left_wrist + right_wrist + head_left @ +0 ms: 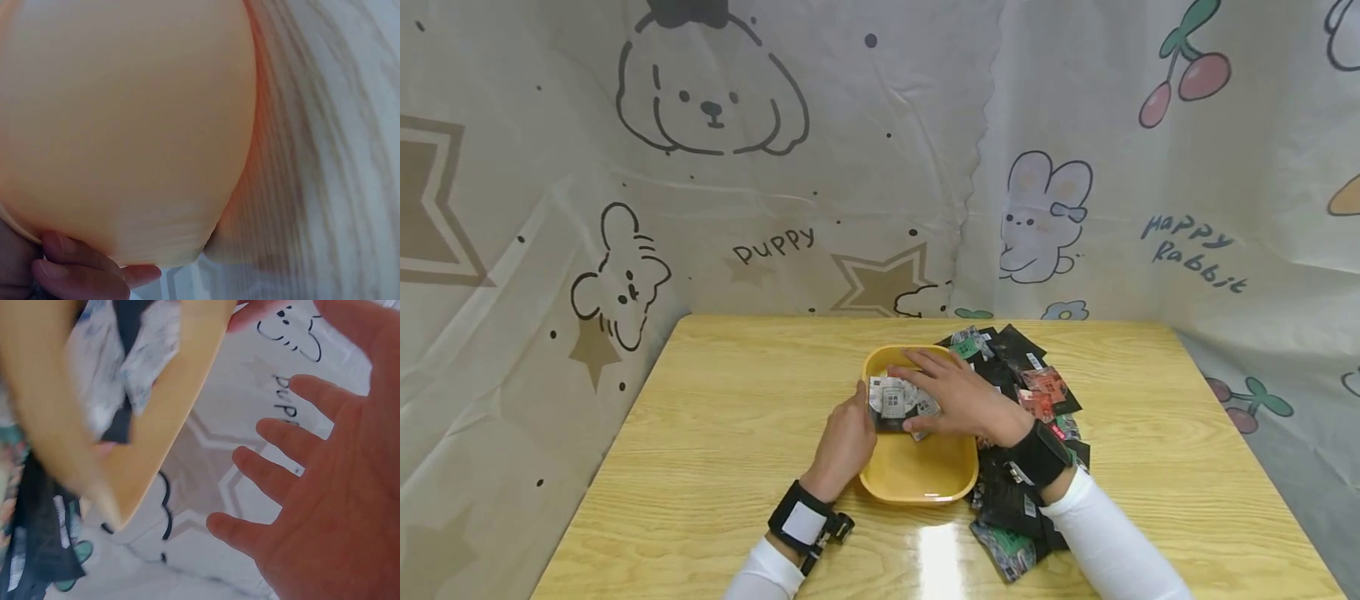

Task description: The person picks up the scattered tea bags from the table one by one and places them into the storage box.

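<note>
A yellow plastic basin [917, 475] stands on the table, with several small packets [892, 402] printed grey, white and black in its far half. My left hand [844, 442] grips the basin's left rim; in the left wrist view its curled fingers [81, 272] lie against the outer wall. Over the packets hovers my right hand [958, 398], palm down with spread fingers. The right wrist view shows this palm [331, 487] with nothing held, beside the basin's edge [169, 444]. Some packets are partly hidden under the right hand in the head view.
To the basin's right lies a loose heap of black packets [1011, 500], some with red labels [1047, 385] or green ones [1011, 546]. The wooden table [722, 400] meets a cartoon-printed cloth [850, 167] at its back edge.
</note>
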### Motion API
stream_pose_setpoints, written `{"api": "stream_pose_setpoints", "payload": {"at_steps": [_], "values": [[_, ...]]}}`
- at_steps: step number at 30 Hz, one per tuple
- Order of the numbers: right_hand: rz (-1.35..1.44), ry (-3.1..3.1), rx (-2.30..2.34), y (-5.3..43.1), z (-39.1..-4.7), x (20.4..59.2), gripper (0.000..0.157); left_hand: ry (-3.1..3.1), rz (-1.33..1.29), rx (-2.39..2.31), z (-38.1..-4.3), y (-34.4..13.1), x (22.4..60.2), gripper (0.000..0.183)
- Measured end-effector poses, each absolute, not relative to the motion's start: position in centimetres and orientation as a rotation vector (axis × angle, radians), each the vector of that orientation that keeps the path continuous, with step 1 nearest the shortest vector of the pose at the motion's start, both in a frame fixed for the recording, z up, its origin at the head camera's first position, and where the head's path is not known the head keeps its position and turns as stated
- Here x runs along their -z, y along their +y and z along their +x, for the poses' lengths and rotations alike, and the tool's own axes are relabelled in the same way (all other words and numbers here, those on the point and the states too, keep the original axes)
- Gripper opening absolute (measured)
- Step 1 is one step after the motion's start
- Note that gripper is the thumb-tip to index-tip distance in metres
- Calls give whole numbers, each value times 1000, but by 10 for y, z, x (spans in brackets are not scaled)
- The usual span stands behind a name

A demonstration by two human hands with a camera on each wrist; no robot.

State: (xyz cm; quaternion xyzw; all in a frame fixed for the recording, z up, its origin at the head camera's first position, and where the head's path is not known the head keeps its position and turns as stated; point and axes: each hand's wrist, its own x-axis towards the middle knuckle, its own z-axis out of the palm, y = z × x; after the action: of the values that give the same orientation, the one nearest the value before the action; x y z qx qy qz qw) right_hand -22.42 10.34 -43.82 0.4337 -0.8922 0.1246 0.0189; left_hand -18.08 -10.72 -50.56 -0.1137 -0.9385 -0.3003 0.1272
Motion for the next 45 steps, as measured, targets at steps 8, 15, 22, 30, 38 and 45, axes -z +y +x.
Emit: {"api": "stream_pose_setpoints", "payload": {"at_steps": [8,15,22,30,38,45], "values": [[1082,-2836,-419,157,-230,432,83,-2733,-304,871,-180,-106,506,50],[762,-2885,-503,222,-237,438,64,-2747,-292,871,-181,-104,507,50],[746,-3063,-592,265,-245,465,89,-2740,-290,884,-180,-105,507,50],[872,-3233,-694,267,-233,493,109,-2743,-304,881,-180,-105,507,51],[944,-3159,-570,265,-221,499,90,-2744,-301,886,-181,-105,507,51],[947,-3069,-553,268,-213,503,69,-2746,-305,891,-181,-104,507,50]]}}
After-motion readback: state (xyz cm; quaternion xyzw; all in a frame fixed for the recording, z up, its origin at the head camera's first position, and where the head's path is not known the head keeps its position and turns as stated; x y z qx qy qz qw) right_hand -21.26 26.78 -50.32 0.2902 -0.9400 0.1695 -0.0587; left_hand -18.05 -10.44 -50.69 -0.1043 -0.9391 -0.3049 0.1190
